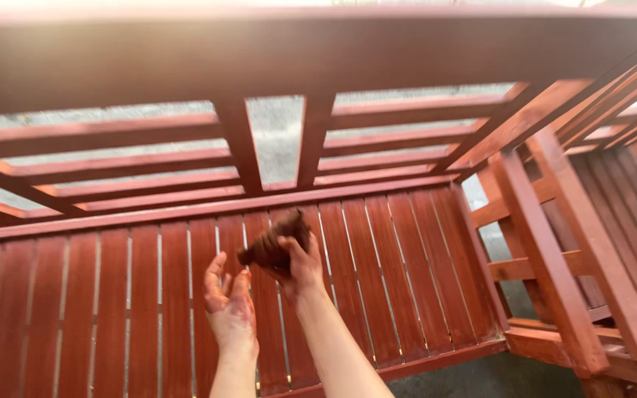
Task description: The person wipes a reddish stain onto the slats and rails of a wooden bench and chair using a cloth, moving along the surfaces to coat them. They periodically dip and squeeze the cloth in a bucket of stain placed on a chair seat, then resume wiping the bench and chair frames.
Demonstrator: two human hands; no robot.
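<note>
While the right hand point(300, 269) grips a dark, stain-soaked rag point(274, 243) above the middle of the seat, the left hand point(230, 309) hangs just beside it, fingers spread, holding nothing, palm smeared red-brown. And look at that bench point(112, 295): seat slats, back rails and armrest all show an even reddish coat, glossy in places, so I'd judge the staining largely done on the faces we can see. A second bench point(613, 214) stands to the right, same colour. Undersides and far ends are hidden, can't tell there.

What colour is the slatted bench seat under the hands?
Reddish-brown, stained wood; the bench seat shows best in the head view.
</note>
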